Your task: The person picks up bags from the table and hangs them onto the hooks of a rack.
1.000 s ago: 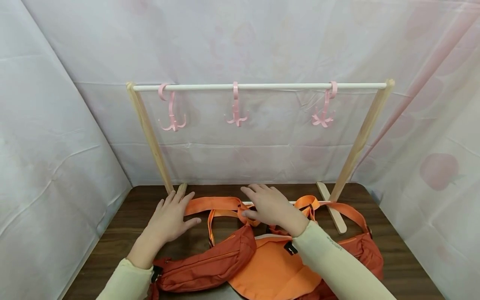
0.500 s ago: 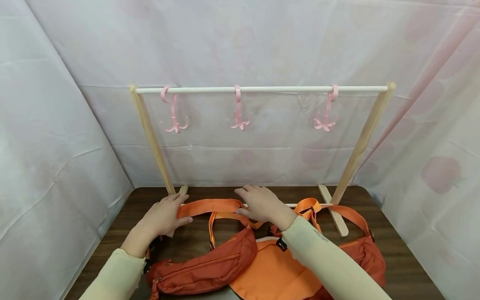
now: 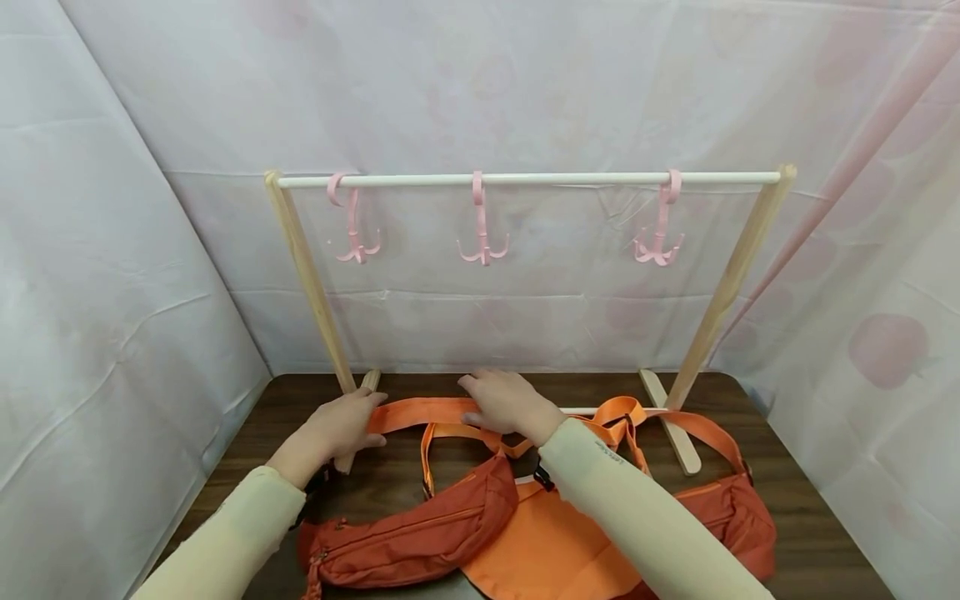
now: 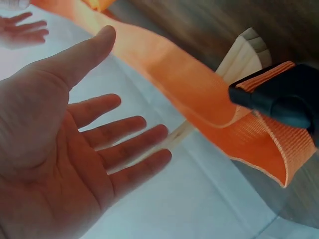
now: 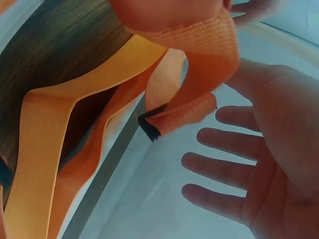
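Observation:
A wide orange strap (image 3: 420, 412) lies on the brown table (image 3: 810, 533), running back from a dark orange waist bag (image 3: 420, 529). My left hand (image 3: 352, 417) rests at the strap's left end beside the rack's left foot. In the left wrist view the left hand (image 4: 99, 149) has its palm open and fingers straight, with the strap (image 4: 189, 84) and a black buckle (image 4: 284, 99) beside it. My right hand (image 3: 491, 400) lies flat over the strap's middle. The right wrist view shows the right hand (image 5: 249, 164) with fingers spread under a fold of strap (image 5: 199, 40).
A wooden rack (image 3: 720, 292) stands at the table's back, its white rod (image 3: 570, 178) carrying three pink hooks (image 3: 482, 242). A bright orange bag (image 3: 540, 554) and another dark orange bag (image 3: 738, 508) lie front right. White sheeting walls in the table.
Both hands have slid left along the strap. The left hand has come onto the strap's left end, and the right hand has moved further from the bags.

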### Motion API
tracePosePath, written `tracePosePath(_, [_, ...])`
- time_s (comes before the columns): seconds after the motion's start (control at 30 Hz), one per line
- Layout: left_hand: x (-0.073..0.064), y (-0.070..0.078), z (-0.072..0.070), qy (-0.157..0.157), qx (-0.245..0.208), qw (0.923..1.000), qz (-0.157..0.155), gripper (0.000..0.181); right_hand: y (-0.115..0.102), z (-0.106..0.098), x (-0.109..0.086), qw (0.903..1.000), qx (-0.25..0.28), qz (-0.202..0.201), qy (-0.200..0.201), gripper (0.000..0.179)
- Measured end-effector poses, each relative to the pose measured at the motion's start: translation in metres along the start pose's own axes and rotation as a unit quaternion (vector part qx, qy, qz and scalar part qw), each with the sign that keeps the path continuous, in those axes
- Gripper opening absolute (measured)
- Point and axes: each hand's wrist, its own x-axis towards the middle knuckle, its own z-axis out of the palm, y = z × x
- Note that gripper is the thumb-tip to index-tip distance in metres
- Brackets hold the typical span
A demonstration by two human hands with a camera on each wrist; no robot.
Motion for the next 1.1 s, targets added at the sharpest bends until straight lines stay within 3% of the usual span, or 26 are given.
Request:
tracePosePath(0.37, [0.013,-0.004,0.017,-0.040,-0.036,0.9986,-0.002,0.080,-0.007,0.016,0.020,0.9991,0.005,0.005,-0.043,0.059])
tracePosePath(0.53, [0.013,-0.005,0.021,-0.033,-0.027,0.9991,0.005,0.077,-0.007,0.025,0.024,0.9986,0.002,0.009,-0.052,0.058])
tracePosePath(0.7, [0.015,-0.007,0.024,-0.020,-0.017,0.9995,0.015,0.066,-0.006,0.031,0.025,0.9991,-0.005,0.004,-0.043,0.056])
tracePosePath(0.9, [0.015,-0.012,0.029,-0.030,-0.048,0.9984,-0.005,0.049,-0.008,0.034,0.022,0.9994,-0.006,-0.001,-0.034,0.052])
tracePosePath(1.1, [0.011,-0.021,0.032,-0.028,-0.062,0.9977,-0.002,0.026,-0.008,0.035,0.020,0.9997,-0.002,-0.009,-0.021,0.029])
